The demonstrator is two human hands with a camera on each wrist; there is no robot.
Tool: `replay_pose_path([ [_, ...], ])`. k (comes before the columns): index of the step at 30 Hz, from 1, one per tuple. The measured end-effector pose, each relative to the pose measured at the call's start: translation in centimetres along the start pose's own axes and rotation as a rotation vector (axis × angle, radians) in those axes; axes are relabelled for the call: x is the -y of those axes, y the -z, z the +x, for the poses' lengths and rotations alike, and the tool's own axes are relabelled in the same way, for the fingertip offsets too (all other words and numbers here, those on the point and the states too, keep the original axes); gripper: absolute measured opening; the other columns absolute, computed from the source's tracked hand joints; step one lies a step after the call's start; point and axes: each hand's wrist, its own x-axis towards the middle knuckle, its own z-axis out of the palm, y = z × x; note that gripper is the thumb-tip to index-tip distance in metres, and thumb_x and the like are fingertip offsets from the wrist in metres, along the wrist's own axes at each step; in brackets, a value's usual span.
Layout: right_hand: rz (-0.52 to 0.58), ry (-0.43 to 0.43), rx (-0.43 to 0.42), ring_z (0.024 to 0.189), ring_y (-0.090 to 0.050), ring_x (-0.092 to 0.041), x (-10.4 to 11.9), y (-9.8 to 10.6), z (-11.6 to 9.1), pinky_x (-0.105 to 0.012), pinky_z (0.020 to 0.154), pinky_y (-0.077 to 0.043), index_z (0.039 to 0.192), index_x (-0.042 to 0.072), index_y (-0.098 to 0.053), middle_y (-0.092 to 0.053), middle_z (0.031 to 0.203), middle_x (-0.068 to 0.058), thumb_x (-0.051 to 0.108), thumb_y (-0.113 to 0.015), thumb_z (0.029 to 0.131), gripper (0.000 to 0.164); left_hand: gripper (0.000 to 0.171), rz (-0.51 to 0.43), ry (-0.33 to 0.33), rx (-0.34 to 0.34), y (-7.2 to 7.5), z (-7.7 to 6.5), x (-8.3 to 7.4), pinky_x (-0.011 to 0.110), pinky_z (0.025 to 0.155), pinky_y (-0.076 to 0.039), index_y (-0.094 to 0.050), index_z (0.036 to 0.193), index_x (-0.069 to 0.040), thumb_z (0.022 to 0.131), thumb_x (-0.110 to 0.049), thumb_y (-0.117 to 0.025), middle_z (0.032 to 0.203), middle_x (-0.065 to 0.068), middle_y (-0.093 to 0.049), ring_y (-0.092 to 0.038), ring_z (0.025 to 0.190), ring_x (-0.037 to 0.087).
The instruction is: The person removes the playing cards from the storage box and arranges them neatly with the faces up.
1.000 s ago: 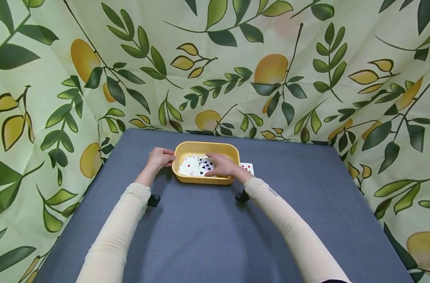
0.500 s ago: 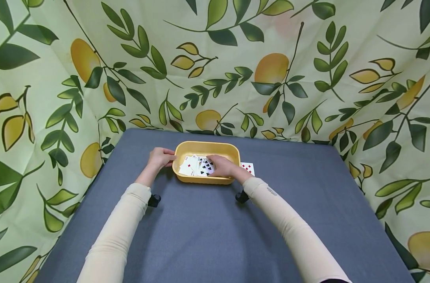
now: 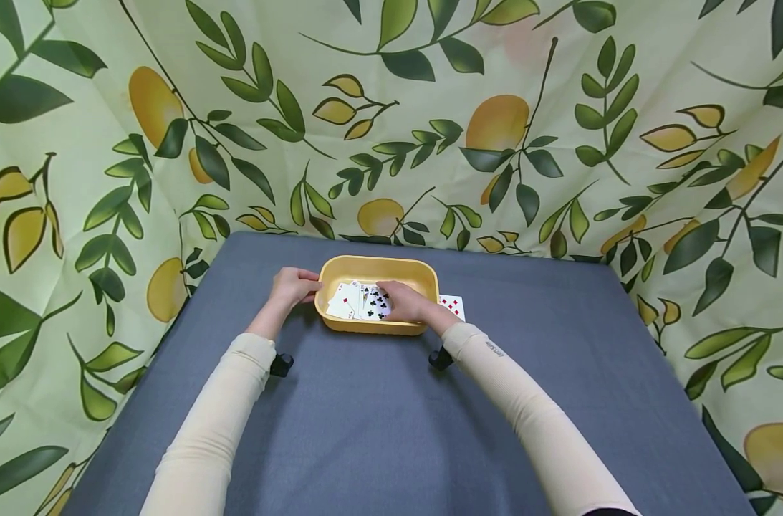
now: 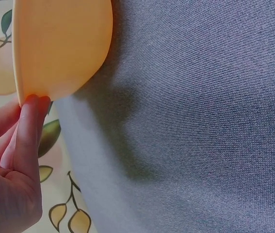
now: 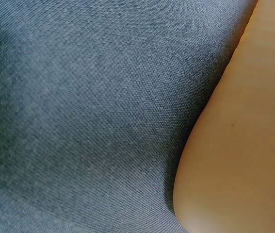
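A yellow plastic basin (image 3: 378, 327) holds several playing cards (image 3: 373, 304), face up and overlapping, with red diamonds and black clubs showing. My left hand (image 3: 292, 287) pinches the basin's left end at the rim; in the left wrist view, thumb and fingers (image 4: 28, 131) meet across that edge. Reaching over the right side, my right hand (image 3: 407, 302) is down inside the basin at the club cards. Its fingertips are partly hidden, and I cannot tell whether they grip a card. Only the basin's outer wall (image 5: 244, 121) shows in the right wrist view, without the hand.
Another playing card with red diamonds (image 3: 452, 306) lies just right of the basin, partly covered. Grey-blue cloth covers the table (image 3: 365, 430). Black wrist mounts (image 3: 281, 365) hang under both forearms. A leaf-and-fruit printed curtain (image 3: 417, 93) stands behind and along both sides.
My right thumb and fingers have drawn closer together and a little to the right, uncovering more of the club card. The left hand keeps its place on the rim.
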Motion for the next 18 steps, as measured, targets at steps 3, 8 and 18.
replay_pose_path([
  [3, 0.009, -0.007, 0.001, 0.135, -0.038, -0.032, 0.03, 0.05, 0.01, -0.039, 0.117, -0.026, 0.145, -0.009, -0.033, -0.045, 0.143, -0.022, 0.02, -0.079, 0.083, 0.083, 0.033, -0.001, 0.004, -0.004, 0.0, -0.14, -0.09, 0.022, 0.071, -0.058, -0.065, 0.122, 0.003, 0.092, -0.009, -0.069, 0.124, 0.022, -0.061, -0.066, 0.087, 0.018],
  [8, 0.019, -0.019, 0.003, 0.136, -0.037, -0.032, 0.07, 0.14, -0.09, -0.039, 0.117, -0.025, 0.146, -0.008, -0.033, -0.045, 0.143, -0.022, 0.02, -0.079, 0.083, 0.083, 0.032, -0.002, 0.007, -0.004, -0.04, -0.28, -0.17, 0.022, 0.07, -0.058, -0.065, 0.121, 0.003, 0.091, -0.009, -0.069, 0.122, 0.021, -0.062, -0.066, 0.089, 0.019],
  [18, 0.013, 0.022, -0.012, 0.135, -0.038, -0.032, 0.14, 0.49, -0.23, -0.038, 0.117, -0.026, 0.146, -0.007, -0.034, -0.044, 0.144, -0.021, 0.021, -0.08, 0.082, 0.083, 0.033, 0.001, 0.001, -0.007, 0.05, -0.22, -0.13, 0.024, 0.074, -0.059, -0.065, 0.122, 0.003, 0.092, -0.01, -0.069, 0.125, 0.021, -0.06, -0.065, 0.089, 0.019],
])
